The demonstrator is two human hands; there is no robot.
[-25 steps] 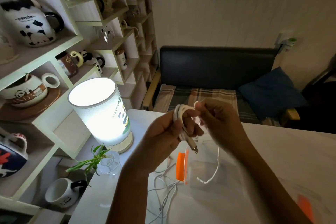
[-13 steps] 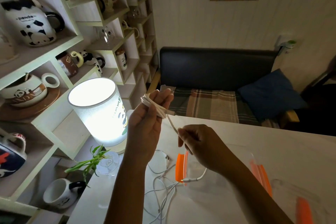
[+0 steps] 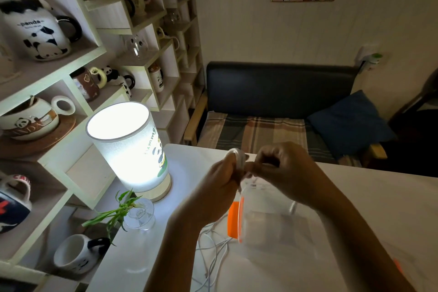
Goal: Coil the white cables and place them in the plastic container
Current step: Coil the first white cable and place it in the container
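My left hand (image 3: 221,181) grips a small bundle of coiled white cable (image 3: 239,157) above the table. Its loops stick out over my fingers. My right hand (image 3: 282,168) pinches the same cable right beside the left hand, fingers closed on the loose end. Directly below the hands stands the clear plastic container (image 3: 265,216) with an orange clip (image 3: 233,220) on its left side. More loose white cables (image 3: 213,251) lie tangled on the table, left of the container and under my left forearm.
A lit cylindrical lamp (image 3: 129,147) stands at the table's far left corner, with a small glass vase of green leaves (image 3: 139,214) in front of it. Shelves of panda mugs (image 3: 42,33) fill the left. A dark sofa (image 3: 279,92) sits behind the white table (image 3: 379,208).
My right hand has come up from near the container to meet the left hand at the coil. The left hand has dropped lower and rightward. The hanging cable end is drawn in.
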